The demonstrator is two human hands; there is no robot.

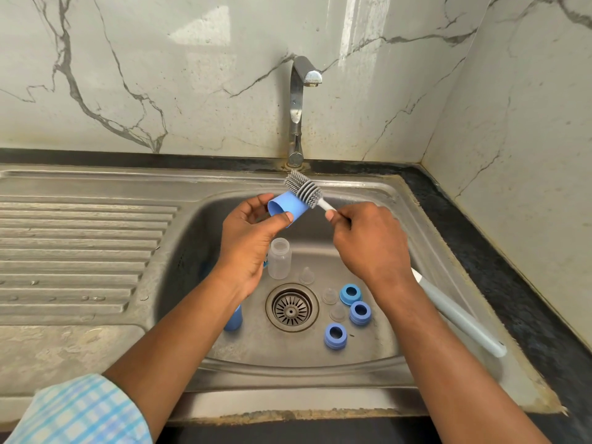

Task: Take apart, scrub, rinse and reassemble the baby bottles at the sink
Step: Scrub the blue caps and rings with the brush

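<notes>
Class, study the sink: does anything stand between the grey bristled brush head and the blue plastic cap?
Nothing visible does. The grey bristled brush head lies against the outer wall of the blue plastic cap, gripped by the left hand; the right hand holds the white handle.

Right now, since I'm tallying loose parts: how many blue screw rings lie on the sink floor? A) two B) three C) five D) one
B: three blue rings lie apart from each other, just right of the drain.
</notes>
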